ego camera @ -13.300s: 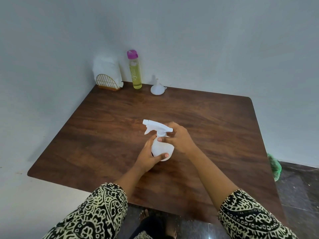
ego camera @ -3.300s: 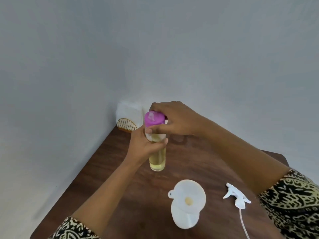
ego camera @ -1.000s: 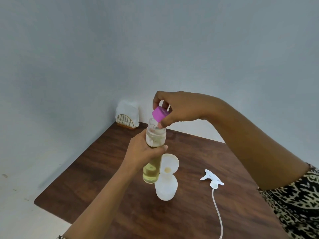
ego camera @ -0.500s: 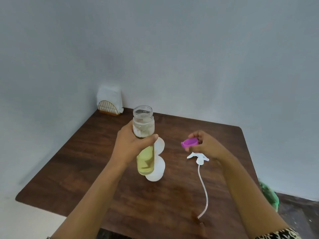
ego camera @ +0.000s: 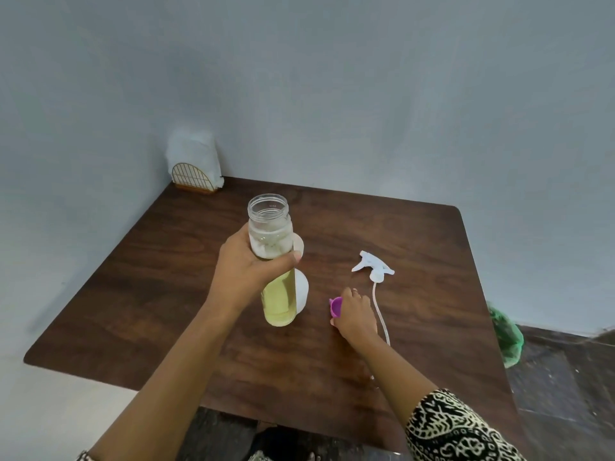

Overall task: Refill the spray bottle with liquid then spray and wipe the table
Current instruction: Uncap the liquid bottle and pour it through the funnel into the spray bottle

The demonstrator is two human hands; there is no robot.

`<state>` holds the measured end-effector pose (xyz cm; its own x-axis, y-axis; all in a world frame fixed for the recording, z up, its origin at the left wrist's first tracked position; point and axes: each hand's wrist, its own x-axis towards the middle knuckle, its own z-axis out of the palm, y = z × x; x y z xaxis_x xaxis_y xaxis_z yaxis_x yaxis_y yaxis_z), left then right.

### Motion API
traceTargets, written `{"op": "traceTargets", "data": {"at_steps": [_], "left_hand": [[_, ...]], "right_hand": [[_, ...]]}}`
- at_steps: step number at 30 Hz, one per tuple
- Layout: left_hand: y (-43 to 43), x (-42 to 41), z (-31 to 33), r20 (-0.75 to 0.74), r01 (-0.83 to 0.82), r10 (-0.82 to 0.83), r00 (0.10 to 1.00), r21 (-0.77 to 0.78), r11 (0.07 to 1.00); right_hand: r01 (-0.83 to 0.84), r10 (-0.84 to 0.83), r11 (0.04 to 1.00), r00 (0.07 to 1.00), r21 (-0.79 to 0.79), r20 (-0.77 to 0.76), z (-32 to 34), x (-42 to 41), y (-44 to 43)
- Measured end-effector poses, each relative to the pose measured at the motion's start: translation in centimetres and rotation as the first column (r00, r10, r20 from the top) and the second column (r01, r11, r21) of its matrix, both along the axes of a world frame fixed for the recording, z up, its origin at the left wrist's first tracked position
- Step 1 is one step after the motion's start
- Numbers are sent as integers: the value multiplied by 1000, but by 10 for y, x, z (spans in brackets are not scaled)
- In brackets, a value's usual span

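Note:
My left hand (ego camera: 246, 271) grips a tall clear refill bottle (ego camera: 274, 261) of yellow liquid, upright and uncapped, above the brown wooden table (ego camera: 149, 294). Behind it stands the white spray bottle body (ego camera: 301, 292) with a white funnel (ego camera: 298, 245) in its neck, both mostly hidden. Low over the table to the right, my right hand (ego camera: 354, 316) holds the purple cap (ego camera: 335, 307). The white spray trigger head (ego camera: 372, 267) lies further back right, its dip tube (ego camera: 381, 314) trailing toward me past my right hand.
A gold wire holder with white napkins (ego camera: 194, 168) stands in the far left corner against the grey wall. A green plastic bag (ego camera: 506, 337) sits on the dark floor beyond the table's right edge.
My right hand has taken the purple cap off the refill bottle and lowered it to the table right of the spray bottle. My left hand keeps the bottle upright.

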<state>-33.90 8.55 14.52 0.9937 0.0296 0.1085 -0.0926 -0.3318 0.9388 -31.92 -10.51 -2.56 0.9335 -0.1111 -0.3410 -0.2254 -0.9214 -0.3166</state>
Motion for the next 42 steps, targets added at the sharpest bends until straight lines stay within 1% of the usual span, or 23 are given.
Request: {"op": "traceTargets", "data": {"at_steps": [3, 5, 6, 7, 8, 9, 10, 11, 12, 14, 17, 20, 22, 25, 27, 28, 29, 31, 33, 34, 36, 38, 42], "left_hand": [[-1, -2, -3, -16, 11, -11, 1000, -9, 1000], [-1, -3, -5, -26, 14, -14, 1000, -15, 1000], [-2, -3, -6, -31, 16, -17, 999, -18, 1000], [-2, -3, -6, -36, 22, -22, 999, -21, 1000], [-2, -3, -7, -42, 30, -31, 999, -25, 999], [-3, -3, -7, -50, 40, -41, 998, -26, 999], [-4, -4, -7, -61, 50, -52, 997, -32, 998], [-6, -4, -7, -67, 62, -64, 996, -42, 997], [-7, -5, -8, -68, 71, -74, 995, -49, 996], [-12, -8, -9, -51, 77, -79, 996, -42, 996], [-22, -13, -12, -47, 57, -60, 997, -57, 997], [-31, -17, -15, -74, 50, -56, 996, -88, 995], [-32, -18, -19, -106, 86, -99, 989, -117, 989], [-27, -16, -26, -177, 200, -223, 959, -137, 970], [-19, -12, -29, -180, 232, -261, 948, -167, 958], [-13, -11, -31, -156, 187, -219, 963, -193, 963], [-7, -10, -32, -128, 100, -131, 983, -219, 970], [6, -6, -35, -86, -147, 129, 988, -252, 957], [19, 2, -39, -137, -349, 325, 936, -228, 909], [25, 9, -42, -221, -397, 352, 910, -208, 894], [32, 20, -46, -433, -392, 278, 857, -200, 898], [34, 26, -47, -559, -355, 170, 812, -241, 903], [34, 30, -46, -566, -360, 143, 812, -293, 886]], "right_hand": [[-18, 18, 1000, 1000, 1, 1, 12, -1, 0], [-23, 13, 994, 996, 110, 89, 34, -2, 0], [-35, 7, 979, 991, 199, 137, 49, -2, -1], [-63, 8, 944, 986, 325, 169, 67, -2, -2], [-111, 30, 873, 984, 475, 174, 86, -2, -4], [-176, 93, 772, 982, 611, 165, 105, -5, -6], [-253, 195, 684, 967, 685, 162, 123, -9, -8], [-329, 308, 644, 938, 690, 160, 137, -14, -8], [-388, 387, 638, 908, 665, 159, 148, -19, -7], [-415, 402, 644, 898, 643, 178, 156, -29, 0], [-342, 219, 649, 939, 680, 264, 153, -43, 17], [-270, 24, 726, 929, 633, 369, 147, -47, 26], [-231, -23, 754, 926, 615, 376, 143, -47, 26], [-209, -40, 768, 928, 605, 371, 139, -47, 21], [-181, -69, 777, 928, 603, 367, 134, -48, 17], [-163, -85, 781, 928, 603, 362, 132, -47, 15], [-146, -99, 788, 929, 599, 356, 129, -47, 13], [-122, -107, 813, 930, 570, 351, 128, -45, 8], [-114, -93, 851, 928, 513, 360, 128, -43, 4], [-110, -85, 869, 927, 482, 366, 128, -42, 2], [-109, -69, 895, 924, 432, 377, 129, -39, 0], [-112, -54, 913, 920, 393, 387, 130, -36, -1], [-114, -27, 936, 921, 334, 389, 129, -33, -6]]}}
